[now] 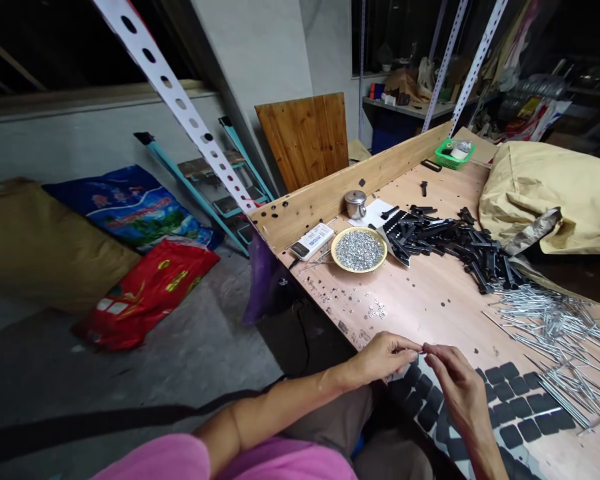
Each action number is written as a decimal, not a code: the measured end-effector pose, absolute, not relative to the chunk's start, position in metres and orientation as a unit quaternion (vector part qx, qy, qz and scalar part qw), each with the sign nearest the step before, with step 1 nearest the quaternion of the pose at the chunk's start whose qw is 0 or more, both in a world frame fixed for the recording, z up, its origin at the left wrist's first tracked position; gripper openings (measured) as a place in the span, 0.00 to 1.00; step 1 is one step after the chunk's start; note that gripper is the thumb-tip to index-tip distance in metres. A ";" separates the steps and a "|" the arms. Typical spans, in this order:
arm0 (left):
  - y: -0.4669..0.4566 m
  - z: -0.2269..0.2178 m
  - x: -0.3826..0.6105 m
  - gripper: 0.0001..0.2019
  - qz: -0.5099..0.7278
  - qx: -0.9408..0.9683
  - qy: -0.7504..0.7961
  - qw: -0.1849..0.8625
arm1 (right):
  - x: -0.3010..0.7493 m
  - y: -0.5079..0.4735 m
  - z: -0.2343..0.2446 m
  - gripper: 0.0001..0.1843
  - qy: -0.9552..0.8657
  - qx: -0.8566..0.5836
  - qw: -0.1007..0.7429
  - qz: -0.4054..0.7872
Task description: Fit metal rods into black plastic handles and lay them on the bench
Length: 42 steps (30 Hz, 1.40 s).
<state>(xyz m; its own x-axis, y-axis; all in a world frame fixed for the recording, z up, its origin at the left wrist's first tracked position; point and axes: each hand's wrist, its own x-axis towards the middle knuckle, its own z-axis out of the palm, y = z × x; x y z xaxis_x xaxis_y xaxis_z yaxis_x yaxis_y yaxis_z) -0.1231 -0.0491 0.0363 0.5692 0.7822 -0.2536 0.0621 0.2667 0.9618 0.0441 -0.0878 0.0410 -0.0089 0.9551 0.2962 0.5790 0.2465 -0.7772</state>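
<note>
My left hand [380, 357] and my right hand [455, 383] meet above the front of a plywood workbench [430, 307]. Their fingertips pinch a small thin part [423, 349], too small to identify. Under my hands lies a sheet of black squares on white backing [515, 403]. A heap of black plastic parts [450, 243] sits farther back, and loose steel rods [555, 333] spread to the right. A gold-rimmed dish of small metal pieces [359, 250] stands beyond my left hand, with a few pieces [377, 309] scattered nearer.
A wooden board [350, 193] runs along the bench's far edge. A steel cup [355, 204], white box [313, 240] and green basket [454, 153] stand near it. A yellow sack [540, 200] lies right. Coloured bags [145, 293] rest on the floor left.
</note>
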 end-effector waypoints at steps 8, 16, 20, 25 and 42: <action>-0.050 0.029 -0.124 0.23 0.219 0.544 0.357 0.727 | 0.060 -0.092 0.047 0.15 -0.678 -0.570 0.371 0.279; -0.052 0.032 -0.122 0.20 0.201 0.542 0.366 0.730 | 0.061 -0.095 0.056 0.12 -0.722 -0.547 0.340 0.255; -0.052 0.032 -0.121 0.26 0.177 0.502 0.356 0.768 | 0.063 -0.096 0.058 0.11 -0.703 -0.554 0.351 0.275; -0.051 0.034 -0.120 0.25 0.186 0.507 0.332 0.773 | 0.065 -0.096 0.055 0.15 -0.624 -0.588 0.370 0.358; -0.057 0.029 -0.112 0.17 0.239 0.840 0.311 0.376 | 0.059 -0.104 0.049 0.20 -0.505 -0.655 0.416 0.379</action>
<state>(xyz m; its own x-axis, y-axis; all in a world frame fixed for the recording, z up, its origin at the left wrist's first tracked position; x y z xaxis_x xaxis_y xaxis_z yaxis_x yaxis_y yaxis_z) -0.1123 -0.0568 0.0290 0.6928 0.7012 0.1683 0.3419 -0.5249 0.7795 0.0588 -0.1037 0.0491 0.2034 0.9762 -0.0754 0.3458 -0.1437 -0.9272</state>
